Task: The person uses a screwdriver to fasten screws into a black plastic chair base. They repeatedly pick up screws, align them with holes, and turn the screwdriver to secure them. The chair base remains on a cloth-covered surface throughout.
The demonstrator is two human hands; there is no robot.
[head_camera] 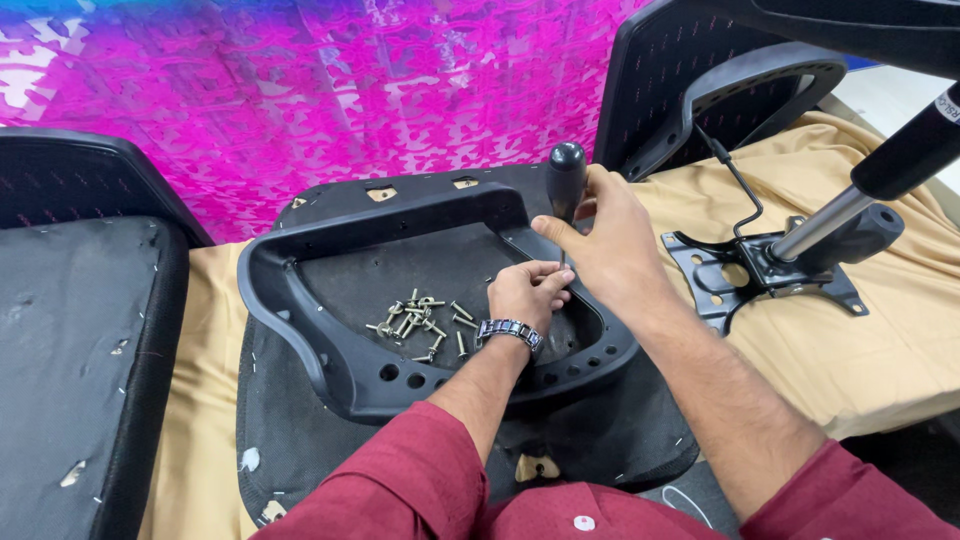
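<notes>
Fingers (pixel 548 272) of the left hand (pixel 527 295) pinch the screwdriver (pixel 566 185) tip low in the black chair frame (pixel 300 300), while the right hand (pixel 610 245) closes around its handle. If the tip slips, it could jab those fingers. Loose screws (pixel 420 325) lie just beside them.

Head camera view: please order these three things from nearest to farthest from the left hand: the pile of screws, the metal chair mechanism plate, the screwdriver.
Measured from the left hand:
1. Screwdriver: its tip is at the fingers, its handle just above in the right hand.
2. Pile of screws: close by to the left, inside the black frame.
3. Metal chair mechanism plate: far right, on the tan cloth.
</notes>
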